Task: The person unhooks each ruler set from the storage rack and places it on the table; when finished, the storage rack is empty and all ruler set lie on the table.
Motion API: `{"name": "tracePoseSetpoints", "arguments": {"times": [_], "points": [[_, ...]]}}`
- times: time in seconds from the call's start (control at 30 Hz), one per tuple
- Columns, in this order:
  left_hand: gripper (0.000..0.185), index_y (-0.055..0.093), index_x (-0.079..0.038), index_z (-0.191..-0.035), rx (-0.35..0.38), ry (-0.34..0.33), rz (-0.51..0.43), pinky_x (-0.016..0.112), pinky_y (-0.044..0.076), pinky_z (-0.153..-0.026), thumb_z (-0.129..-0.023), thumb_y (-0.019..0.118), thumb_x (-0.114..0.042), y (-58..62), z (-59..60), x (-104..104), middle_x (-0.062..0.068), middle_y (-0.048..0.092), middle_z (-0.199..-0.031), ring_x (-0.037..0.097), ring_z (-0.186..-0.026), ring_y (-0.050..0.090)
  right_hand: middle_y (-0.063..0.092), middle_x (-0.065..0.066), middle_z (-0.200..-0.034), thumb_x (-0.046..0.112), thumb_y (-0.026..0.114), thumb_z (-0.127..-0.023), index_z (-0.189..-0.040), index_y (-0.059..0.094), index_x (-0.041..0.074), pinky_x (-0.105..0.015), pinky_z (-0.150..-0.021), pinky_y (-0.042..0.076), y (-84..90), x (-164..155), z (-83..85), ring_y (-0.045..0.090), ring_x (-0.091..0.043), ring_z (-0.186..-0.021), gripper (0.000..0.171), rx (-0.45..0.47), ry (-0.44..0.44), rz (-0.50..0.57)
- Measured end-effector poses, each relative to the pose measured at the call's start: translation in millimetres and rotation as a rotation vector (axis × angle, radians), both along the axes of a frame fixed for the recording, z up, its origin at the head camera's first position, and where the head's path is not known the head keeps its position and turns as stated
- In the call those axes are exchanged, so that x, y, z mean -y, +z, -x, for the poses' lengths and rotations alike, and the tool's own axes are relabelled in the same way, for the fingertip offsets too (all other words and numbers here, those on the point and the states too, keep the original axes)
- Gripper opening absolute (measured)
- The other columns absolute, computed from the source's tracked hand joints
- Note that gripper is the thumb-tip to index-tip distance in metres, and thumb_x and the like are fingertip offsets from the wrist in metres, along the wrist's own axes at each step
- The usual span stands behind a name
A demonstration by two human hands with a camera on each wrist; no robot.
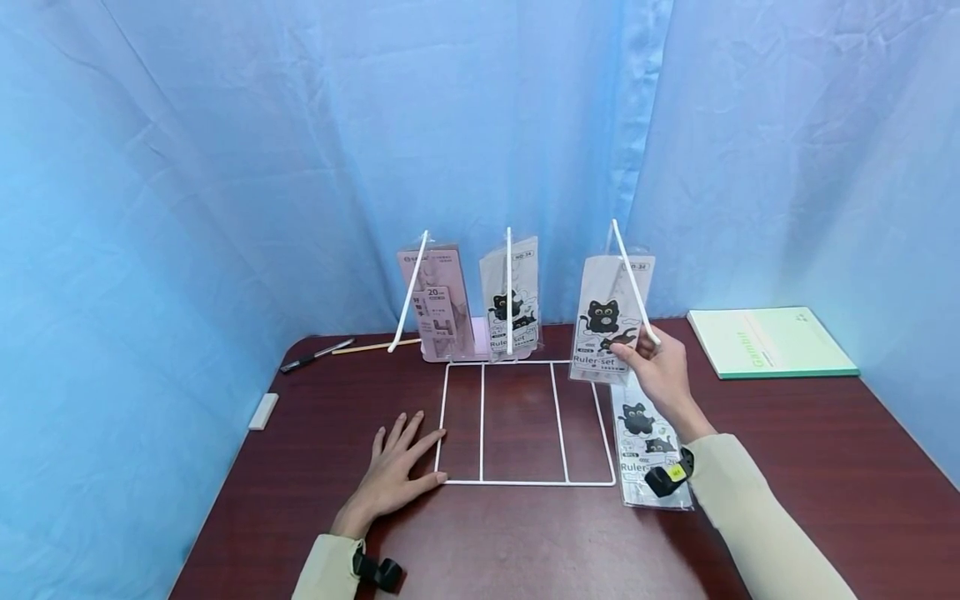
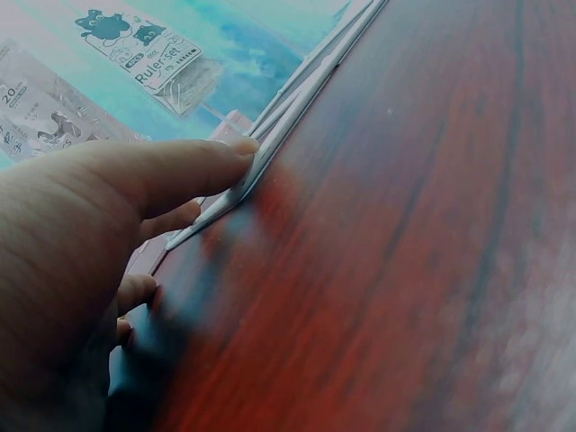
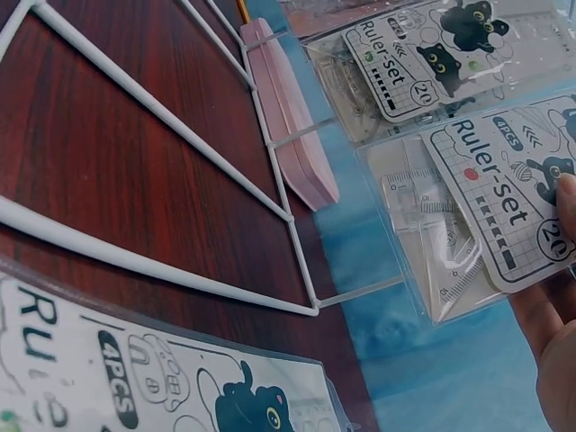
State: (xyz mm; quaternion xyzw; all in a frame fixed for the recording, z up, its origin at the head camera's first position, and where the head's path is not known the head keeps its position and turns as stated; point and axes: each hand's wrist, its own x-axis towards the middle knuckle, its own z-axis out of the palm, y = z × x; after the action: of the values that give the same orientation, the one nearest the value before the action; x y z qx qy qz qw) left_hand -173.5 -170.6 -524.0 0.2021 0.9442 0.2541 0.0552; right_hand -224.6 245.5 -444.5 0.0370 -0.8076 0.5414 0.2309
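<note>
Ruler-set packet (image 1: 609, 327), pinched by the right hand (image 1: 663, 371) at its lower right edge, hangs on the rightmost prong of the white wire rack (image 1: 525, 482). It looks light, thin and glossy, likely slippery and bendy, so an edge pinch near the stiff card suits it. Left hand (image 1: 393, 475) lies flat beside the rack's left edge, fingers spread, thumb tip touching the wire. Two other packets (image 1: 510, 300) hang on the remaining prongs. Another ruler-set (image 1: 647, 442) lies just right of the rack, beneath the right wrist. A green notebook (image 1: 768, 342) sits farther right; pens (image 1: 315, 356) and an eraser (image 1: 263, 411) lie to the left.
</note>
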Motion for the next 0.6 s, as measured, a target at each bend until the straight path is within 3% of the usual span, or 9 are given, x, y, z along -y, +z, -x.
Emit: {"name": "tracePoseSetpoints", "arguments": {"times": [0.27,0.6], "points": [[0.068,0.049,-0.026,-0.150,-0.005,0.001,-0.005,0.072,0.003,-0.119,-0.090,0.066,-0.053,-0.2,-0.5,-0.1,0.015,0.022,-0.168,0.042,-0.157,0.009,0.072,-0.034,-0.091,0.002,0.072,-0.090,-0.111,0.068,-0.010,-0.008,-0.060,0.048,-0.6,-1.7,-9.4,0.061,0.019,-0.070,0.025,-0.020,-0.017,-0.054],[0.067,0.051,-0.025,-0.149,-0.037,-0.009,-0.030,0.073,0.004,-0.118,-0.090,0.067,-0.051,-1.5,-1.5,-0.1,0.018,0.025,-0.166,0.044,-0.156,0.011,0.071,-0.036,-0.097,-0.004,0.071,-0.088,-0.112,0.066,-0.014,-0.006,-0.066,0.052,-0.2,-3.3,-20.2,0.061,0.022,-0.074,0.027,-0.043,0.001,-0.038]]}}
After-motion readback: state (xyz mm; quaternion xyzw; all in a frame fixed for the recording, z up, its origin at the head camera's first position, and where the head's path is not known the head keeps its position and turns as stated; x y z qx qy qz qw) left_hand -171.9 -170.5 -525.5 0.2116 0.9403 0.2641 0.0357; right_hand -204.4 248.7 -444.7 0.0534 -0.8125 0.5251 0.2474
